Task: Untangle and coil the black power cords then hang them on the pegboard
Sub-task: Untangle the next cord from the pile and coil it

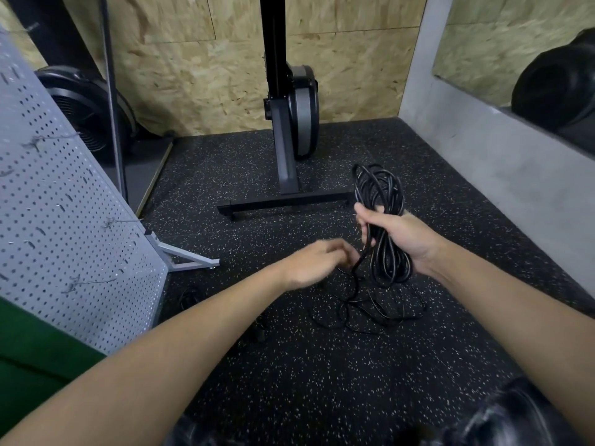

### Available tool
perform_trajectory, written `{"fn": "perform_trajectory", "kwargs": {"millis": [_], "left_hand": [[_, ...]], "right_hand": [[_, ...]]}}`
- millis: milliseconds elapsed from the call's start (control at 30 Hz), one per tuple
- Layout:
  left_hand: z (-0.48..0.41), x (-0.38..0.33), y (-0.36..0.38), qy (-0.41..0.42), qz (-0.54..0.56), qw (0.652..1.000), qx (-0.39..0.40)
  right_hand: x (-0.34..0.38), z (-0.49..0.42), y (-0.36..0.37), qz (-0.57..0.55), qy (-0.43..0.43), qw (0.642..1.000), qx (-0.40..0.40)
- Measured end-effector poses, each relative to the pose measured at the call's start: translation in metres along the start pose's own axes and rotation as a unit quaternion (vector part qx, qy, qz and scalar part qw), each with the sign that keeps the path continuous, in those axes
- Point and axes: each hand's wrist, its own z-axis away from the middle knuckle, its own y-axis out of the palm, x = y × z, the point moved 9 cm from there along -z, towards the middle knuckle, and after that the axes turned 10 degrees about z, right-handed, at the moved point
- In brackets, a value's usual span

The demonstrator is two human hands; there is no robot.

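Black rubber flooring (322, 365) flecked with white is filling a corner walled by OSB panels (209, 75) behind and grey concrete (499, 162) at right. A grey pegboard (64, 204) is leaning at left, and a black exercise machine (289, 123) is standing behind. The right hand (402, 236) is gripping the coiled black power cord (391, 262). The blurred left hand (315, 262) is pinching its loose strand (363, 313), which is trailing tangled on the floor.

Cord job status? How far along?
Done: several loops sit in a coil that the right hand grips. In hand: the left hand is at the strand feeding the coil; it is blurred, so its grip is unclear. Left: loose cord lies tangled on the floor, and no cord hangs on the pegboard.
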Motion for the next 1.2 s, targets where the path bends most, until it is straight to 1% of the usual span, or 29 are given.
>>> {"fn": "perform_trajectory", "kwargs": {"millis": [33,100,233,333,400,467,533,600,733,800,867,967,1033,1133,1200], "left_hand": [[0.0,0.004,0.01,-0.006,-0.004,0.999,0.04],[0.002,0.009,0.021,-0.008,0.008,0.997,0.076],[-0.005,0.013,0.024,0.028,-0.007,0.997,0.069],[-0.005,0.016,0.023,0.012,-0.023,0.997,0.074],[-0.005,0.014,0.016,0.02,-0.058,0.997,0.048],[-0.004,0.007,0.004,0.053,-0.115,0.992,-0.011],[-0.002,0.0,-0.007,0.081,-0.143,0.985,-0.055],[0.0,-0.006,-0.015,0.102,-0.164,0.978,-0.082],[0.002,-0.011,-0.026,0.113,-0.184,0.97,-0.116],[0.004,-0.018,-0.025,0.131,-0.191,0.965,-0.124],[0.007,-0.029,-0.024,0.153,-0.183,0.963,-0.126],[0.013,-0.049,-0.019,0.196,-0.191,0.955,-0.117],[0.014,-0.057,-0.017,0.212,-0.195,0.951,-0.112],[0.016,-0.067,-0.013,0.227,-0.191,0.949,-0.105],[0.017,-0.075,-0.007,0.24,-0.19,0.947,-0.095]], "right_hand": [[0.001,-0.001,-0.002,-0.022,-0.001,1.0,0.0],[0.001,-0.001,-0.003,-0.056,0.002,0.998,0.001],[0.005,0.001,0.0,-0.11,-0.01,0.994,0.019],[0.011,0.004,-0.006,-0.109,-0.012,0.994,0.003],[0.01,0.005,-0.011,-0.11,0.0,0.994,-0.011],[0.008,0.006,-0.016,-0.113,0.012,0.993,-0.027],[0.004,0.006,-0.022,-0.119,0.023,0.992,-0.044],[0.0,0.005,-0.025,-0.121,0.036,0.991,-0.048],[-0.011,0.002,-0.03,-0.156,0.064,0.984,-0.06],[-0.014,0.0,-0.032,-0.189,0.068,0.977,-0.067],[-0.016,-0.001,-0.036,-0.197,0.068,0.974,-0.084],[-0.019,-0.001,-0.044,-0.15,0.071,0.98,-0.113],[-0.024,-0.002,-0.047,-0.081,0.076,0.986,-0.123],[-0.027,-0.004,-0.045,0.035,0.071,0.99,-0.12],[-0.026,-0.005,-0.04,0.087,0.068,0.988,-0.104]]}}
